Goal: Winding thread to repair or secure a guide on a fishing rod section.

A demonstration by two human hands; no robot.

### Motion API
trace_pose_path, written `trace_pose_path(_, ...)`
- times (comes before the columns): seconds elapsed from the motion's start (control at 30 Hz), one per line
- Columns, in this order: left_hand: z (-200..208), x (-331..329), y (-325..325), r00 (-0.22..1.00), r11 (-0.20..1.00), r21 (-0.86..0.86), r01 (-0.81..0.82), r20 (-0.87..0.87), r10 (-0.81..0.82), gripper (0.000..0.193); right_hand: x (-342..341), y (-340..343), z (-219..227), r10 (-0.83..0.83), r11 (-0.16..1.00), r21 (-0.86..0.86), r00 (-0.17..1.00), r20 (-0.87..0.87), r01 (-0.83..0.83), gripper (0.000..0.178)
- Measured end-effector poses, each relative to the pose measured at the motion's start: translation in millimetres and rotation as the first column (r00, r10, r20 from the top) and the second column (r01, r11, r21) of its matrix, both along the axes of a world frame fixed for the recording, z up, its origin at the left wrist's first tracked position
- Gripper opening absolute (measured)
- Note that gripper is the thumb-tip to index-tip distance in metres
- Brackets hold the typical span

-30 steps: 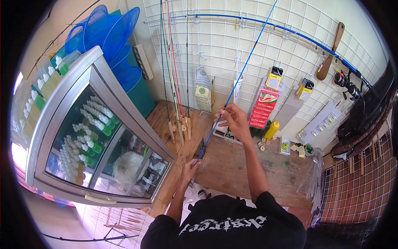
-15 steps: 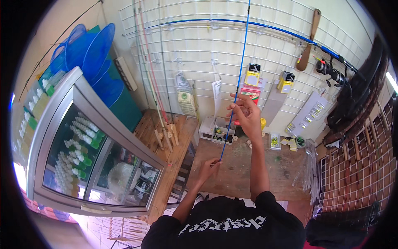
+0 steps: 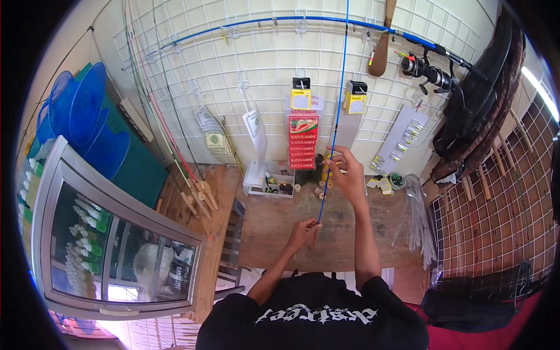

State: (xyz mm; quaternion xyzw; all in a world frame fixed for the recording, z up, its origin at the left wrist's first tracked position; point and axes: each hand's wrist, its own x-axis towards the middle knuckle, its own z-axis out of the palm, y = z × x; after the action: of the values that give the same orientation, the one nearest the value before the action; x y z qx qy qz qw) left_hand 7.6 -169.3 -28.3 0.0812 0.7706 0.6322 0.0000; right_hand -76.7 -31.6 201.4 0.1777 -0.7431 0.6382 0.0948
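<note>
A thin blue fishing rod (image 3: 340, 93) stands nearly upright in front of me, its upper end running out of view. Fingers of my right hand (image 3: 349, 178) pinch it at mid-length, with the other fingers loosely bent. Lower down, my left hand (image 3: 302, 234) is closed around the rod's bottom end, above the wooden table (image 3: 274, 219). Close behind my right hand are small spools (image 3: 320, 191) on the table and a strip of red packets (image 3: 303, 143) on the wall grid.
A rod with a reel (image 3: 429, 73) lies across the white wire grid (image 3: 262, 58). At left stands a glass-fronted cabinet (image 3: 119, 312) beside several rods (image 3: 166, 137) with wooden handles. A white divided box (image 3: 270, 192) sits at the table's back; dark rod bags (image 3: 475, 87) hang right.
The view has swung to the right, so the wall and cabinet sit further left. My right hand appears lower and closer to my left, uncovering the red packets. Both hands keep hold of the rod.
</note>
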Motion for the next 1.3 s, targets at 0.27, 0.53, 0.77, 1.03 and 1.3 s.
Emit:
trace_pose_path(0.27,4.7,-16.4,20.4,0.994,0.989,-0.101,-0.110,-0.033,0.107,0.018,-20.2,29.8,-31.7,0.006,0.998,0.058,0.996,0.084,-0.011,0.038)
trace_pose_path(0.53,19.2,-18.9,33.0,0.989,0.983,-0.105,-0.147,-0.001,0.148,0.021,-29.4,34.0,-59.4,0.094,0.993,0.076,0.995,0.023,-0.095,0.039)
trace_pose_path(0.77,19.7,-18.7,34.1,0.991,0.993,-0.067,-0.100,0.086,0.106,0.025,-19.2,38.2,-73.6,0.050,0.992,0.117,0.997,0.061,-0.057,0.041)
trace_pose_path(1.03,24.6,-23.0,27.0,0.994,0.998,-0.044,-0.043,0.095,0.047,0.026,1.1,51.3,-115.7,-0.021,0.995,0.094,0.994,0.106,0.011,0.040)
trace_pose_path(1.3,1.5,-27.8,19.8,0.987,0.999,0.002,0.036,0.159,-0.035,0.028,21.8,58.0,-248.1,-0.100,0.994,0.088,0.908,0.406,0.070,0.039)
